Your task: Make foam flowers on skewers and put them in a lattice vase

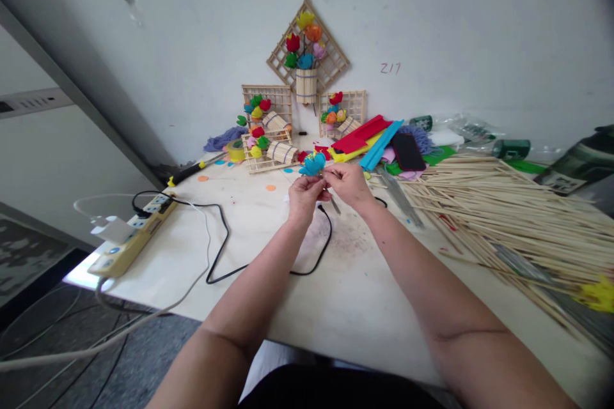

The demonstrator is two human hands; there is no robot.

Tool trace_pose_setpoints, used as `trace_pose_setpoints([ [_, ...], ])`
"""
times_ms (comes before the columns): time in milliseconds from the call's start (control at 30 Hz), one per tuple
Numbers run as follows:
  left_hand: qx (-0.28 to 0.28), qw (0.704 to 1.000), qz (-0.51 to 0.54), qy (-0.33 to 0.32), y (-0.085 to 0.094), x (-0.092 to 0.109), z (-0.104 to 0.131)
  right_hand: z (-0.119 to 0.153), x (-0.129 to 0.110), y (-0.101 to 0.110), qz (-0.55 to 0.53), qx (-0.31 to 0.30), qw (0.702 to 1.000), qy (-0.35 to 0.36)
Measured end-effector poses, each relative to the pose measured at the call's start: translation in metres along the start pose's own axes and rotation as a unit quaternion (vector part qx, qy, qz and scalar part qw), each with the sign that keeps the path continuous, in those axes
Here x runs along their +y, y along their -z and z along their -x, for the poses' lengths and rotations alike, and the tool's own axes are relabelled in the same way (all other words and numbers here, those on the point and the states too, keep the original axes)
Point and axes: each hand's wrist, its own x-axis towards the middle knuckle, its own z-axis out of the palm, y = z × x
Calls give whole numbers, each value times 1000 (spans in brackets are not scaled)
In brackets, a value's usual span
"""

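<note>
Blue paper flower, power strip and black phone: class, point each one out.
Blue paper flower (313, 163), head view, on its petals.
Power strip (128, 241), head view, on its top face.
Black phone (408, 151), head view, on its screen.

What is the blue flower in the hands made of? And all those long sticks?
The blue flower, held by both hands, looks like soft matte craft foam or felt: flat colour, no shine, thick cut petals. I cannot tell which. The long sticks look like bare bamboo or wood: pale tan, thin, straight, unpainted.

- Our left hand (304, 195) and right hand (346, 183) cover the blue flower (312, 163) below its petals.
- We cannot tell what lies in the clear bags (460, 128).
- The frame's right edge crops the stick pile (508, 211).
</note>
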Motion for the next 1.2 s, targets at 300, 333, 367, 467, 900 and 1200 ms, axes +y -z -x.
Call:
trace_pose_setpoints([
  [300, -8, 1000, -2, -1, 2, -1, -2, 0, -3, 0, -52, -13, 996, -64],
  [333, -7, 1000, -3, -1, 2, -1, -2, 0, -3, 0, -49, -10, 997, -66],
  [367, -6, 1000, -4, 0, 2, -1, -2, 0, -3, 0, -46, -7, 997, -66],
  [467, 0, 1000, -9, 0, 1, 0, -2, 0, -2, -1, -33, -3, 998, -57],
  [900, 31, 998, -52, -12, 0, -3, -2, 3, -2, -7, 122, 57, 990, 25],
  [1200, 22, 997, -72, -26, -1, -4, 0, 1, -4, -4, 177, 51, 982, 41],
])
